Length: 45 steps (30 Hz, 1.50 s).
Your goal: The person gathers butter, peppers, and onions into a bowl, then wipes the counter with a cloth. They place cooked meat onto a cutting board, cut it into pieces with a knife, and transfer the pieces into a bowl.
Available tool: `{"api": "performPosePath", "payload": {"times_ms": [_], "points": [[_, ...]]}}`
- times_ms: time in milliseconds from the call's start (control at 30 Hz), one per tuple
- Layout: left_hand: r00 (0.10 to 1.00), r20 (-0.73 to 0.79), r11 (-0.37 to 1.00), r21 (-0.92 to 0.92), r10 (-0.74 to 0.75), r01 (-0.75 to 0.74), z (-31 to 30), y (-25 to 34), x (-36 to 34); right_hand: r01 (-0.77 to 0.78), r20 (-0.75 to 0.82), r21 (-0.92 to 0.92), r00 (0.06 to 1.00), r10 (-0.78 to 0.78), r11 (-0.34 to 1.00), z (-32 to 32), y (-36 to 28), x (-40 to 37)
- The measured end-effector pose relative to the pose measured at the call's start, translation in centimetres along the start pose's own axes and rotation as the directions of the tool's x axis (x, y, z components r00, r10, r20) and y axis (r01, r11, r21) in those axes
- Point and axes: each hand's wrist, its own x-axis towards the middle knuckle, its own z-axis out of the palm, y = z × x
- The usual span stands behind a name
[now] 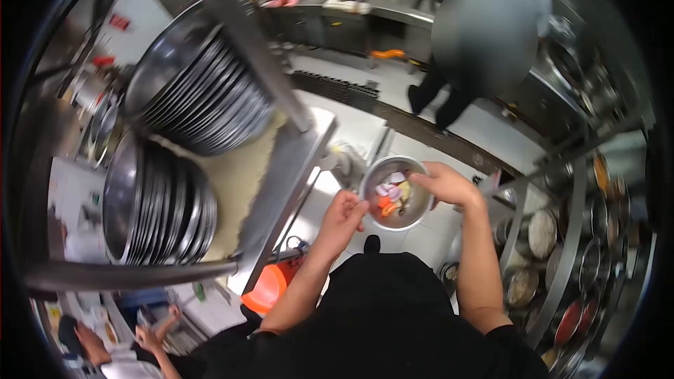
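Note:
A round metal bowl (419, 205) is held in front of my body, its open top facing up. Inside lie chopped vegetables (391, 193): pale purple-white pieces that look like onion, orange pieces and some yellowish bits. My right hand (447, 184) grips the bowl at its right rim, thumb over the edge and the other fingers mostly hidden underneath. At the opposite side, my left hand (344, 216) has its fingers curled and its thumb against the rim.
Large stacks of metal bowls (210, 91) stand on a shelf (270, 182) at left. An orange bucket (265, 288) sits below it. Racks with food containers (542, 233) line the right. One co-worker (484, 28) stands at the far counter, another person (119, 358) at lower left.

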Motion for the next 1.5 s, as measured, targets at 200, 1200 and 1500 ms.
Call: {"api": "performPosePath", "payload": {"times_ms": [200,1200,1500], "points": [[0.999,0.005,0.991,0.127,0.045,-0.046,-1.8,1.9,-0.5,0.052,0.070,0.013,0.996,-0.053,0.999,-1.8,-0.6,5.1],[0.270,-0.924,0.760,0.379,0.273,0.528,4.3,-0.3,-6.5,-0.119,0.345,0.177,0.937,0.052,0.977,4.0,3.5,29.6],[0.164,-0.962,0.812,0.270,0.216,0.517,2.3,-0.2,-4.0,-0.049,0.337,0.230,0.941,-0.032,0.972,5.5,8.5,29.2]]}}
